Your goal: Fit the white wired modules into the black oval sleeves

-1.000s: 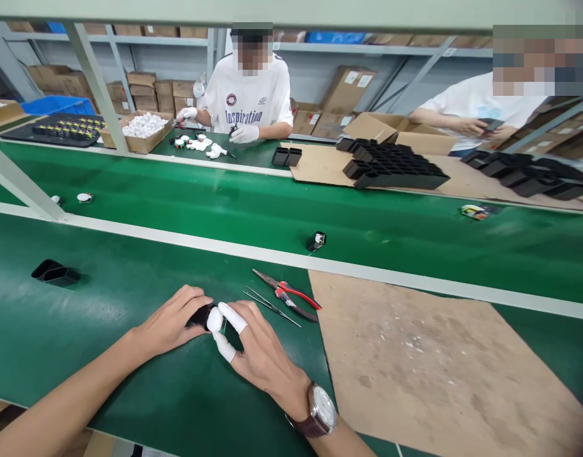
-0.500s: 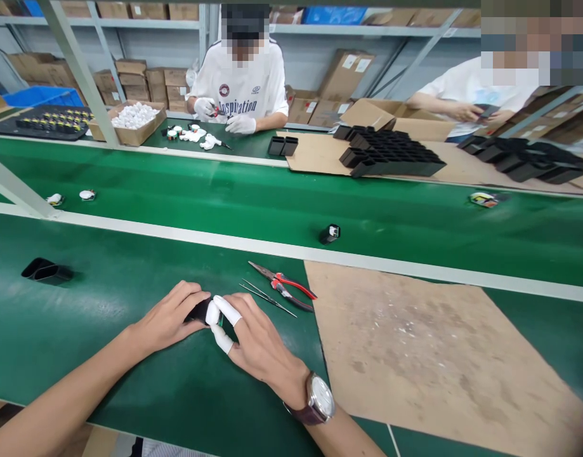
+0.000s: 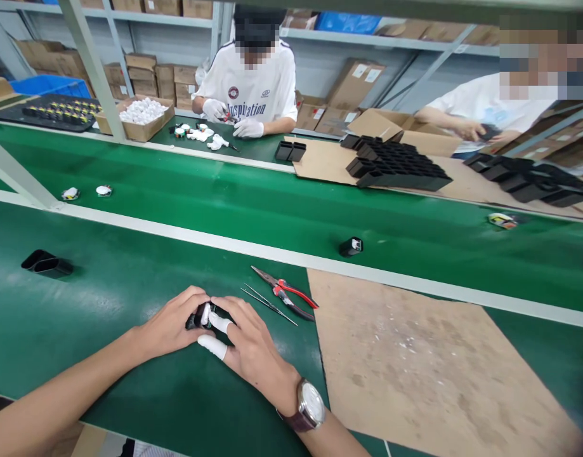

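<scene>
My left hand [image 3: 170, 325] and my right hand [image 3: 243, 346] meet on the green bench mat, both closed around a small black plastic housing [image 3: 199, 315]. White finger cots cover the thumb and forefinger of my right hand, which press on the housing. A watch sits on my right wrist. Red-handled pliers [image 3: 286, 293] and thin tweezers [image 3: 267, 304] lie just right of my hands.
Empty black housings [image 3: 46, 264] lie at the left. A brown cardboard sheet [image 3: 429, 355] covers the bench at right. On the green conveyor [image 3: 272, 203] ride a black part [image 3: 351, 246] and small white parts [image 3: 86, 191]. Two people work across it beside black trays [image 3: 396, 166].
My fingers have closed tighter over the black housing, the right forefinger curling down onto it. The black part on the conveyor has drifted to the right.
</scene>
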The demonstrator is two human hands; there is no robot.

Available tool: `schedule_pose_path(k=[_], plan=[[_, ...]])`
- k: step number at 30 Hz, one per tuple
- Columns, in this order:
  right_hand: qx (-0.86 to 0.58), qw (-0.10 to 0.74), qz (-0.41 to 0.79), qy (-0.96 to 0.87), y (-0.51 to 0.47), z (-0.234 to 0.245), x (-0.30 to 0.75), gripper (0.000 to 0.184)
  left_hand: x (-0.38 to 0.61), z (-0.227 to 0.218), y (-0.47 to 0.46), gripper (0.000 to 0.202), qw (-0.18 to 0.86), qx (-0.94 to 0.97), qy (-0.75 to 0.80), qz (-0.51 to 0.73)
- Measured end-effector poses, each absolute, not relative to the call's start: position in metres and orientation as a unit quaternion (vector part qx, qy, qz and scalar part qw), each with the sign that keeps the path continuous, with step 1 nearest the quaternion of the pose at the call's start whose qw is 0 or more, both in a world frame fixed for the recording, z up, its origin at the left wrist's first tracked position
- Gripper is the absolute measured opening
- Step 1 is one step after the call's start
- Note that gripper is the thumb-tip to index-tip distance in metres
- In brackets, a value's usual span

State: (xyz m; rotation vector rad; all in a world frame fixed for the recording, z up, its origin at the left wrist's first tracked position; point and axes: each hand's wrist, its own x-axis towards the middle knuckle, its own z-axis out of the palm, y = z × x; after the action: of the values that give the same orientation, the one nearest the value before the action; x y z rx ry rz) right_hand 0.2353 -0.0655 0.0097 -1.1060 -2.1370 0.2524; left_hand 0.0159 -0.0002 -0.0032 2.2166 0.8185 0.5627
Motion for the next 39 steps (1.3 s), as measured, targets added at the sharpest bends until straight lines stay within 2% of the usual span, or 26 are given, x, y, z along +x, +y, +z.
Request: schedule_pose_path(k=[4, 8, 10, 15, 23, 26, 29, 32, 35, 37, 39], plan=[[-0.422, 0.370, 0.120, -0.819, -0.063, 0.007, 0.234, 0.024, 0.017, 0.001, 0.000, 0.040, 0.358, 0.847, 0.322, 0.224], [-0.431, 0.391, 0.136, -0.801, -0.065, 0.001, 0.236, 0.041, 0.012, 0.003, 0.001, 0.048, 0.357, 0.848, 0.312, 0.238], [-0.435, 0.382, 0.129, -0.805, -0.064, 0.000, 0.235, 0.045, 0.007, 0.003, 0.002, 0.040, 0.365, 0.838, 0.312, 0.259], [-0.426, 0.335, 0.119, -0.832, -0.058, 0.005, 0.232, 0.041, -0.001, 0.003, 0.009, 0.011, 0.343, 0.856, 0.216, 0.323], [-0.425, 0.324, 0.139, -0.834, -0.056, 0.007, 0.235, 0.038, 0.001, -0.004, 0.011, 0.021, 0.314, 0.864, 0.184, 0.348], [-0.425, 0.319, 0.199, -0.823, -0.054, 0.007, 0.241, 0.037, 0.005, -0.004, 0.010, 0.019, 0.325, 0.855, 0.169, 0.367], [-0.420, 0.357, 0.241, -0.799, -0.052, 0.005, 0.252, 0.041, 0.008, -0.001, 0.011, 0.017, 0.364, 0.839, 0.188, 0.357], [-0.442, 0.384, 0.150, -0.797, -0.053, -0.002, 0.261, 0.040, 0.008, 0.000, 0.018, 0.010, 0.485, 0.742, 0.294, 0.358], [-0.438, 0.330, 0.033, -0.836, -0.056, -0.012, 0.261, 0.029, 0.004, 0.001, 0.028, 0.028, 0.616, 0.573, 0.398, 0.367], [-0.430, 0.286, 0.005, -0.856, -0.058, -0.017, 0.256, 0.023, 0.002, 0.001, 0.033, 0.034, 0.617, 0.547, 0.422, 0.375], [-0.434, 0.251, -0.004, -0.865, -0.060, -0.021, 0.251, 0.019, 0.002, 0.001, 0.039, 0.033, 0.551, 0.608, 0.429, 0.378]])
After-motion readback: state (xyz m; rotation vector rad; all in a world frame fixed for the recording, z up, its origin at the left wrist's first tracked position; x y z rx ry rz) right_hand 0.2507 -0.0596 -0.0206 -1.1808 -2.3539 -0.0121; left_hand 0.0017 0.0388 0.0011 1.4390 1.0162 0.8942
